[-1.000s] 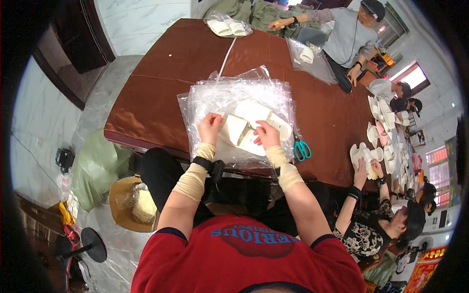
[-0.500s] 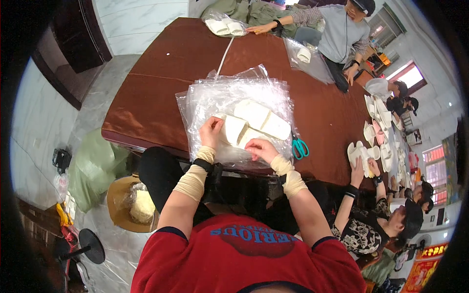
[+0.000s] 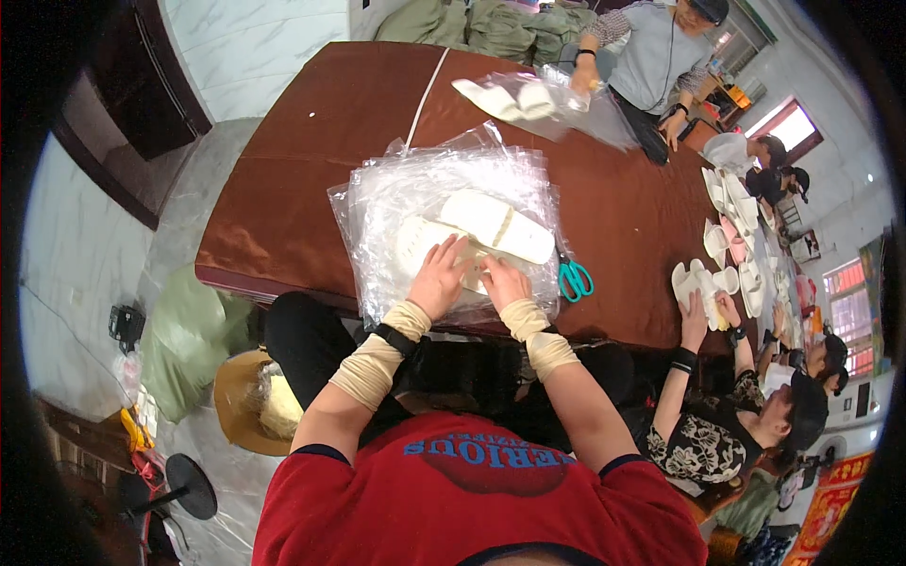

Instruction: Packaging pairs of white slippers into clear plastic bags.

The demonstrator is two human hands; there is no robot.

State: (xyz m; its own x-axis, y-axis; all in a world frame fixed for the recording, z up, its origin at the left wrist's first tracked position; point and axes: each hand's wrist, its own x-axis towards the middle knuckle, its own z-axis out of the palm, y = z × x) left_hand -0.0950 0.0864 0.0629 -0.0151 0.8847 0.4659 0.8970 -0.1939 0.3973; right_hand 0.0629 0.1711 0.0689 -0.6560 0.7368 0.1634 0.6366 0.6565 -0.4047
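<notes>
Two cream slippers lie on a stack of clear plastic bags in front of me. The right slipper [image 3: 498, 224] rests slantwise, sole toward the lower right. Beside it, the left slipper [image 3: 413, 241] is partly hidden under my left hand [image 3: 440, 279], whose fingers are stretched out and apart across it. Close by, my right hand [image 3: 507, 283] has its fingers bent together at the near edge of the same slipper; what lies between the fingertips is too small to make out. The clear bags [image 3: 387, 200] spread around both slippers. Tan wraps cover both my wrists.
Teal-handled scissors [image 3: 575, 280] lie right of the bags on the brown-covered table [image 3: 283, 170]. Across it, a person handles a bag with white slippers [image 3: 510, 100]. At right, another person holds white slippers [image 3: 696, 291]. A cardboard box [image 3: 241, 401] stands at lower left.
My left hand has moved right, over the left slipper, and its fingers have spread. Across the table, the person has drawn the bagged slippers toward the right.
</notes>
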